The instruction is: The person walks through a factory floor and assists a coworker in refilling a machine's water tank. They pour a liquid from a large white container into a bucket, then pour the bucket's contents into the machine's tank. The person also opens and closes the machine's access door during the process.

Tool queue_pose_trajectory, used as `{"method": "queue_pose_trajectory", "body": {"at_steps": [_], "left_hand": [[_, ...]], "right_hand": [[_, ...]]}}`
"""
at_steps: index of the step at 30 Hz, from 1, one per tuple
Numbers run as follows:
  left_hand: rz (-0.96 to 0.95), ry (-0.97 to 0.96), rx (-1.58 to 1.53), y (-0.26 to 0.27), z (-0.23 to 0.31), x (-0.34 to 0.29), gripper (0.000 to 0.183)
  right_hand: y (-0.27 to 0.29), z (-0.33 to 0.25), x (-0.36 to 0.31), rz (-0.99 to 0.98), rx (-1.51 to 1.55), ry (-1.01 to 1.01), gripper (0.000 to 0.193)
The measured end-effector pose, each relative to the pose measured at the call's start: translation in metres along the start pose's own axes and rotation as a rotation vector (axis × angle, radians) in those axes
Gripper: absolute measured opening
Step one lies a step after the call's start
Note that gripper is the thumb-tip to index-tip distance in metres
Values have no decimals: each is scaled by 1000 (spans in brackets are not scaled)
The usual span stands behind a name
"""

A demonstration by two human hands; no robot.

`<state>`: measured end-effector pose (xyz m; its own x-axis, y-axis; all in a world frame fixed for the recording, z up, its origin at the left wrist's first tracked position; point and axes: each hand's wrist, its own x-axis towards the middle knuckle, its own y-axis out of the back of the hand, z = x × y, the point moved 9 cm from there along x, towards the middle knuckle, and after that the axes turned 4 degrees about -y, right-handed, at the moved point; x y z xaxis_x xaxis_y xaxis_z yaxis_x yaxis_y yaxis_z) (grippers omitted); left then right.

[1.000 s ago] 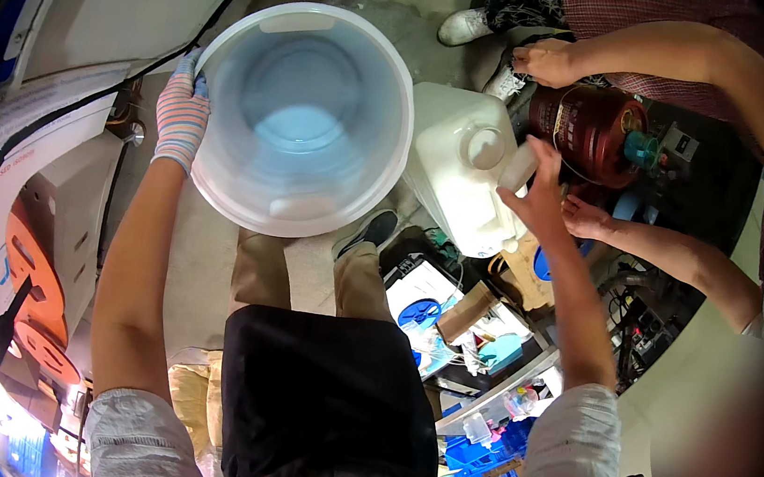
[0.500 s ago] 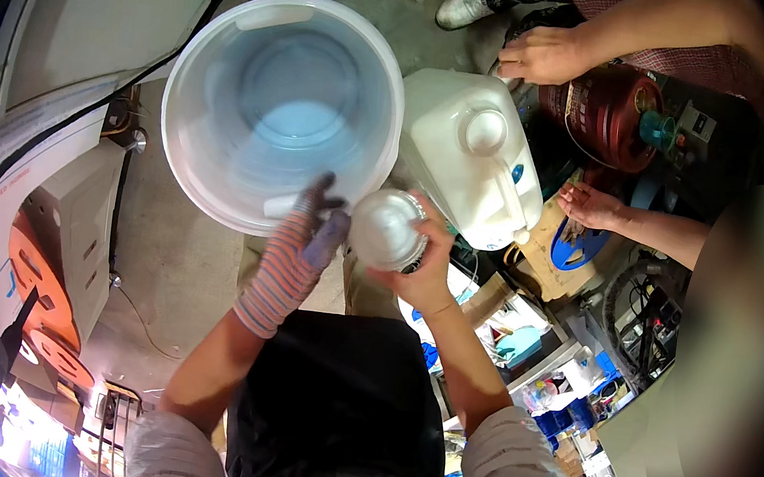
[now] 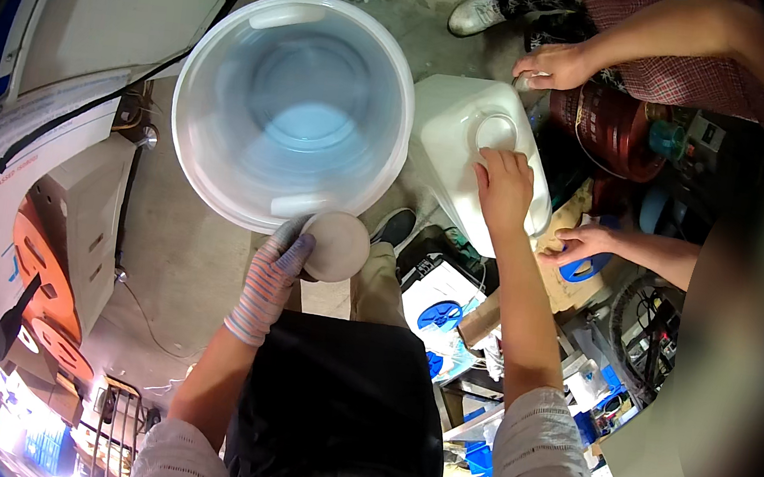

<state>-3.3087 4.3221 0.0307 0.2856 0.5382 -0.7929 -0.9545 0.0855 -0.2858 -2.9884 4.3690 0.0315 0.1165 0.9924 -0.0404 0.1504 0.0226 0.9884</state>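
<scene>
My left hand (image 3: 276,278), in a striped knit glove with grey fingers, is closed on the edge of a round off-white disc (image 3: 336,246). I cannot tell whether this is a lid or the end of a container. It is held just outside the near rim of a large translucent white tub (image 3: 184,136), which has a bluish inside. My bare right hand (image 3: 506,192) lies over the top of a white plastic jug (image 3: 447,119), its fingers stretched toward the round cap (image 3: 498,131). The hand covers most of the jug's handle.
At the right, a co-worker's hand (image 3: 552,67) is near the jug's far corner and the other hand (image 3: 579,242) is near a blue reel. A dark red bucket (image 3: 607,127) stands behind the jug. A white cabinet (image 3: 123,30) borders the left; cluttered shelves (image 3: 574,373) are at right.
My right hand has left the clear round container and moved right onto the jug. My left hand, then beside that container, now grips the off-white disc near the same spot.
</scene>
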Motion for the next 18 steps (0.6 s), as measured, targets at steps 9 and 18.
{"method": "queue_pose_trajectory", "body": {"at_steps": [9,18], "left_hand": [[1,49,-77,-3,-23,-11,44],[-95,143,-198,-40,-48,-9,49]], "right_hand": [[56,-8,18,41,192,143,10],[78,-160,-125,-67,472,119,22]]}}
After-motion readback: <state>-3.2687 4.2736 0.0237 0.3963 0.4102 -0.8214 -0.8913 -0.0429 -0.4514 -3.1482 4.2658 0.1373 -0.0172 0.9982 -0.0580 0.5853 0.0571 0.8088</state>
